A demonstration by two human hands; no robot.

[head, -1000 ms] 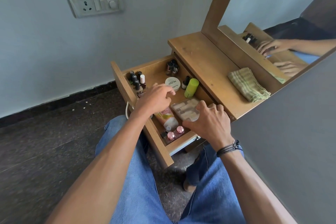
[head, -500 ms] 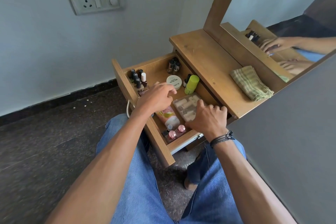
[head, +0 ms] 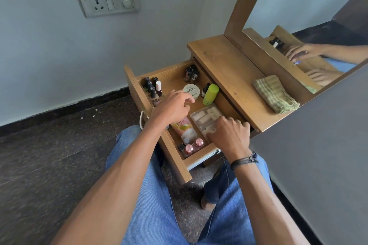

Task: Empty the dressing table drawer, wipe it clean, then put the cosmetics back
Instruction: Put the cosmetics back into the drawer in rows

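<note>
The wooden drawer (head: 139,95) of the dressing table stands pulled out, full of cosmetics. Inside are a white round jar (head: 190,89), a green bottle (head: 211,93), a pink tube (head: 184,127), a clear plastic box (head: 205,115), nail polish bottles (head: 152,87) at the far left corner and pink-capped bottles (head: 193,145) at the near end. My left hand (head: 173,105) hovers over the drawer with loosely curled fingers, its index tip at the jar. My right hand (head: 229,135) grips the near end of the clear box.
A folded green checked cloth (head: 275,93) lies on the table top (head: 229,61) by the mirror (head: 318,6). More small bottles (head: 191,73) stand at the drawer's back. A wall socket (head: 108,4) is on the left wall. My legs in jeans are below the drawer.
Both hands stay almost where they were over the drawer. Only the view shifts a little.
</note>
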